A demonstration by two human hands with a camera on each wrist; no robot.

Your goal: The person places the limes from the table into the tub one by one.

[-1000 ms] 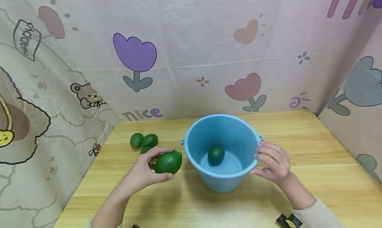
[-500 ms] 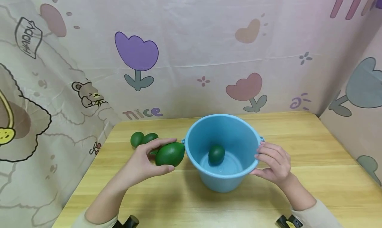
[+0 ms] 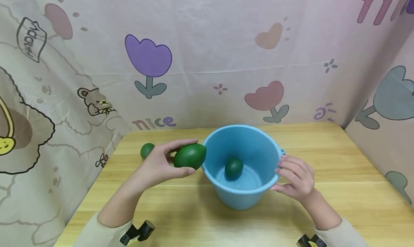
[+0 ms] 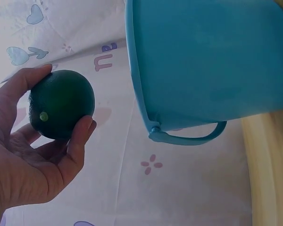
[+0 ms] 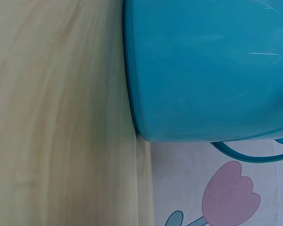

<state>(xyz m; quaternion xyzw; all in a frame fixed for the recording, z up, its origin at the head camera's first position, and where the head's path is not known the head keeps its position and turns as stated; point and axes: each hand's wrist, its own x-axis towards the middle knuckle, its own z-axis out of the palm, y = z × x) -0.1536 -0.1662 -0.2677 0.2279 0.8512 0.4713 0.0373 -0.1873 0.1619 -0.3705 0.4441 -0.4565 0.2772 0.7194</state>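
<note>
My left hand (image 3: 158, 168) holds a green lime (image 3: 191, 156) between thumb and fingers. The lime is raised near the left rim of a light blue bucket (image 3: 237, 199), its pointed tip overlapping that rim in the head view. In the left wrist view, the lime (image 4: 63, 104) shows its pale stem spot, apart from the bucket wall. Inside the upright bucket, another lime (image 3: 234, 168) lies on the bottom. My right hand (image 3: 297, 177) grips the bucket's right rim with fingertips and thumb; the right wrist view shows only the bucket's side (image 5: 212, 70), not the hand.
Behind my left hand a further lime (image 3: 147, 150) lies on the wooden table (image 3: 339, 160). The bucket's handle (image 4: 193, 140) hangs at its far side. A patterned cloth (image 3: 200, 60) stands behind the table and along both sides.
My left hand has lifted the held lime up and to the right, toward the bucket rim. It now hides limes seen earlier on the table. My right hand stays at the rim.
</note>
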